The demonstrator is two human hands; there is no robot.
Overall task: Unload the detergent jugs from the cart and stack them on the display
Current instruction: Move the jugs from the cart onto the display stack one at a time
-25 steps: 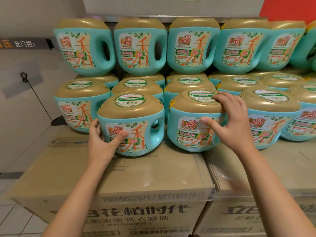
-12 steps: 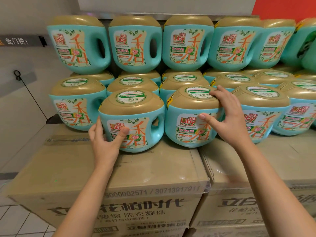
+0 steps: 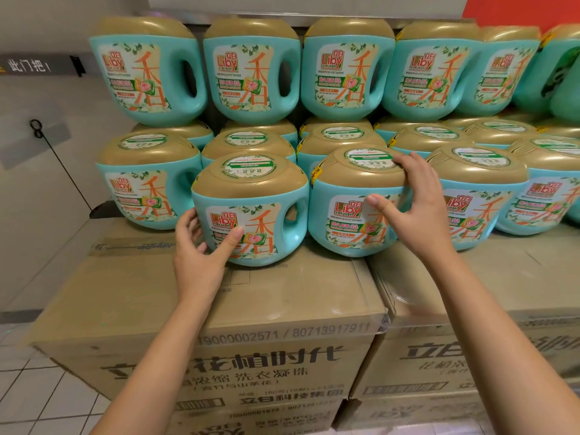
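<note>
Detergent jugs [image 3: 147, 73], teal with gold lids [image 3: 147, 153], stand in 2 tiers on sealed cardboard boxes [image 3: 298, 296]. The left hand [image 3: 197, 255] grips the front jug [image 3: 251, 196] by its side, thumb on the label [image 3: 257, 227]; the right hand [image 3: 417, 211] clasps the neighbouring jug [image 3: 332, 191], fingers over its lid. Both forearms reach forward.

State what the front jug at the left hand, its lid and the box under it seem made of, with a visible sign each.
Jug: probably moulded plastic, smooth teal with soft sheen, handle hole formed in.
Lid: likely plastic, gold metallic-looking gloss with highlights.
Box: cardboard, matte brown, printed, taped.
</note>
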